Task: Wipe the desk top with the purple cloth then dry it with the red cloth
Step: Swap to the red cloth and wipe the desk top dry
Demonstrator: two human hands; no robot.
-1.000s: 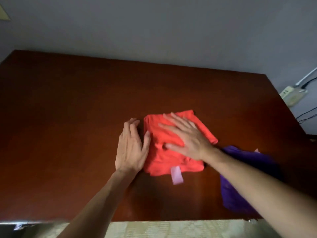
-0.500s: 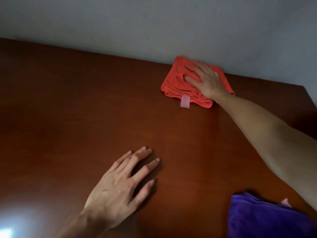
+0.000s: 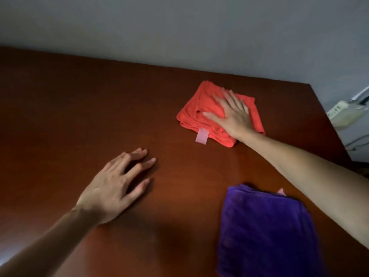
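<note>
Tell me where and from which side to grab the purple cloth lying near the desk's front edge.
Pinch the purple cloth at its far-left folded corner, coming from above and the left. It lies flat and folded; the right hand's forearm crosses its right side, so the free left hand probably reaches easiest.

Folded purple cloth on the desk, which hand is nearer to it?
Left. The left hand rests flat beside the folded purple cloth; the right hand presses the red cloth farther away.

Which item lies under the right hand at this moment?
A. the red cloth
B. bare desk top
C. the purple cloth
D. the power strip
A: the right hand lies flat, fingers spread, on the folded red cloth, with the purple cloth untouched nearer the camera.
</note>
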